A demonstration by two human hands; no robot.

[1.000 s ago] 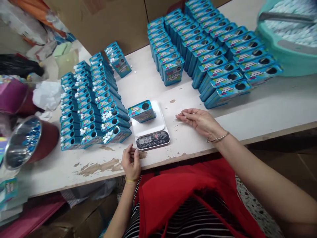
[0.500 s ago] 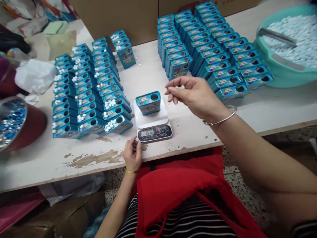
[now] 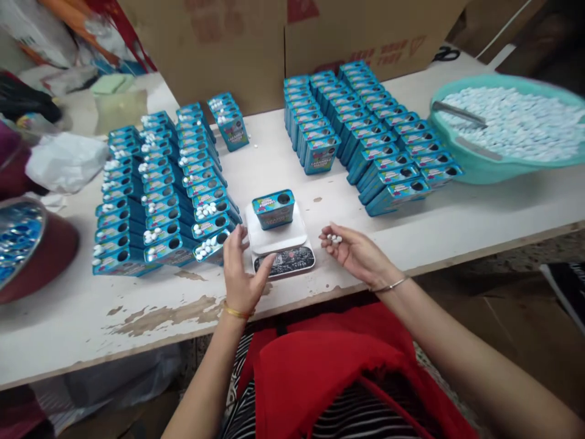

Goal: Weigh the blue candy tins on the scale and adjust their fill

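Nearest the camera, a red cloth lies over the person's lap at 6 o'clock. Just beyond it, at the table's front edge, the left hand is spread open and holds nothing. Its thumb reaches across the near-left corner of the scale; whether it presses the display or only hangs above it is hard to tell. The right hand lies palm-up at the scale's other side, its fingers curled loosely around a few white candies held at the fingertips.

The blue tin stands on the scale's white platform, between the two hands and touching neither. It lies at about 2 o'clock from the left fingers and at about 10 o'clock from the right fingertips. Its long axis runs almost from 9 to 3 o'clock, with the round hole in its top toward the 3 o'clock end, the side closer to the candies. The left hand is slightly the nearer of the two.

The table is white, worn and chipped to bare wood along the front. At 10 o'clock stand rows of filled tins, many with candies showing at their holes; at 1 o'clock stand rows of empty tins. At 2 o'clock, well apart, a teal basin is heaped with candies, a metal scoop lying in it. A red pot stands at 9 o'clock, and cardboard boxes close the back at 12.
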